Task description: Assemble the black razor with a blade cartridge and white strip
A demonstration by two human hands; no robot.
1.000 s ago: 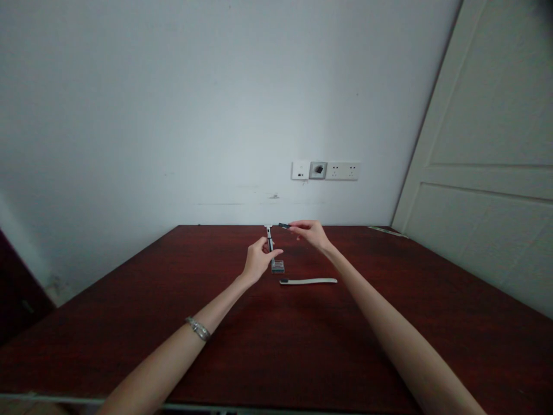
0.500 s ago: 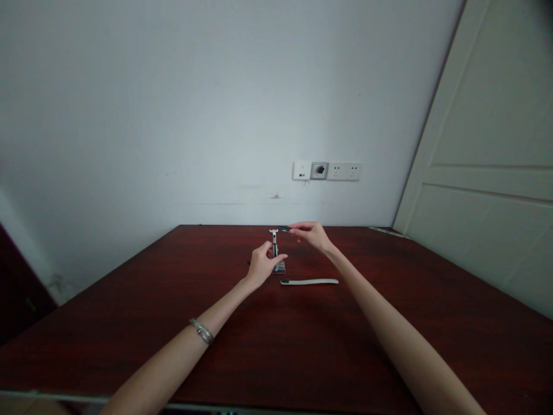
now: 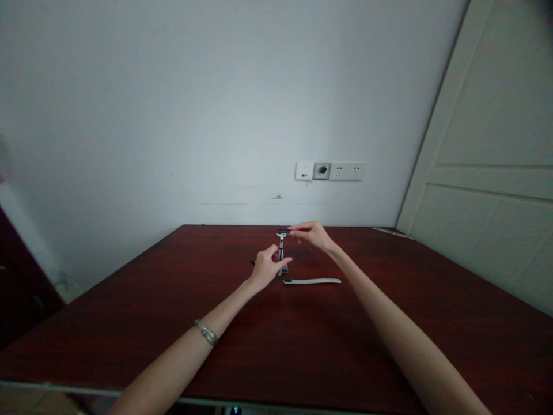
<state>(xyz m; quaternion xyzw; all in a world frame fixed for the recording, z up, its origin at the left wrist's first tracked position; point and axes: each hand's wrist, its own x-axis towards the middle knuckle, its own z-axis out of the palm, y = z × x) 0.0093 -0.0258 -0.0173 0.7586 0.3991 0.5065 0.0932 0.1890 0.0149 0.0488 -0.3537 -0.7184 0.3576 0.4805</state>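
My left hand [image 3: 265, 268] is closed around a razor handle [image 3: 281, 244], which stands upright with its silvery forked top upward. Between the thumb and fingertips of my right hand [image 3: 314, 235] is a dark razor blade head [image 3: 283, 231]. The blade head lies across the handle's top and seems to touch it; whether it is latched I cannot tell. Just behind the left thumb, a small greyish clear case [image 3: 284, 269] is partly hidden. A dark tip [image 3: 253, 262] of something pokes out left of the left hand. Nearer to me lies a pale toothbrush-like stick [image 3: 313, 281] with a dark end.
The dark red wooden table [image 3: 242, 346] runs back to a white wall [image 3: 216, 115]. Sockets and switches [image 3: 330, 171] are set in the wall. A pale panelled door [image 3: 488, 190] stands on the right. A flat strip [image 3: 391, 232] lies at the table's far right edge.
The razor handle in my left hand has shifted right, up to the blade head. The gap between them has closed. My right hand has hardly moved.
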